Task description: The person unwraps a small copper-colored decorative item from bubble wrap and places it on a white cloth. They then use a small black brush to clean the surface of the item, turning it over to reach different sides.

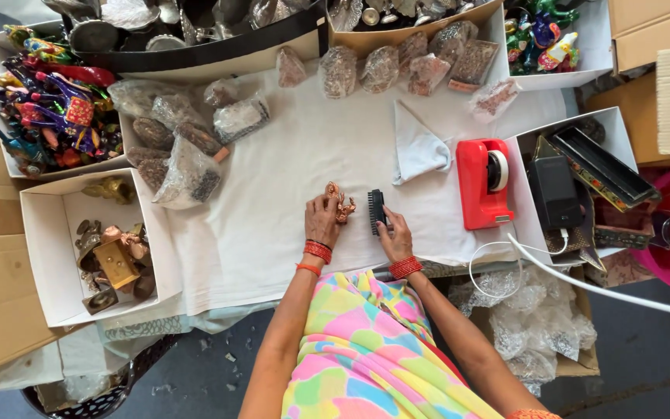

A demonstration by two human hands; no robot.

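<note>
My left hand point(322, 219) grips a small copper-coloured metal figurine point(342, 203) and holds it on the white cloth point(273, 194). My right hand point(395, 237) holds a small black brush point(378, 211), its bristles facing the figurine, a few centimetres to the right of it. Red bangles sit on both wrists.
A red tape dispenser point(482, 182) and a folded pale-blue cloth point(419, 147) lie to the right. Bagged figurines point(188, 147) lie left and along the back. White boxes hold brass pieces point(114, 260), colourful figures point(52, 109) and black cases point(575, 171). A white cable point(583, 283) runs right.
</note>
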